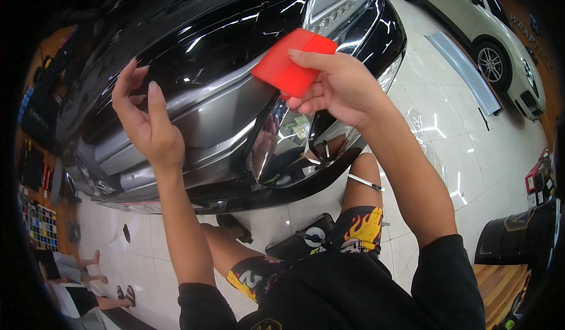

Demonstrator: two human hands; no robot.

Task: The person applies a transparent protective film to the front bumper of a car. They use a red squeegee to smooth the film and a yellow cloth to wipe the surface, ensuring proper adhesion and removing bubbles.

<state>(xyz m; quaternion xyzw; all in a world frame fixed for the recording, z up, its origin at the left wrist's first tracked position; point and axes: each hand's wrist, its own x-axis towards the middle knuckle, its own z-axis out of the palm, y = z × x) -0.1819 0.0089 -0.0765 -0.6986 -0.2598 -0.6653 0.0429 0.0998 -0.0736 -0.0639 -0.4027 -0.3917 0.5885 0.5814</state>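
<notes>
The right hand (pixel 344 88) grips a red card (pixel 273 68), thumb laid over its upper face and fingers folded beneath. The card is slightly blurred; it extends up and to the left from the palm, its long axis slanting from lower left to upper right as viewed. It is positioned over the front corner of a black car (pixel 247 41), below the headlight (pixel 338 9) and at the right end of the gray band (pixel 197 115) across the bumper. Whether its edge touches the bodywork cannot be determined. The left hand (pixel 147 121) is raised before the left part of the same band, fingers loosely curled, thumb apart; no object is visible in it. The card lies to its right and slightly higher, well apart; the right hand is the nearer, being in contact. A slim pen-like tool (pixel 366 183) rests across the right leg. Beyond, a long silver-gray strip (pixel 462 71) lies on the floor beside a white car (pixel 441 3).
</notes>
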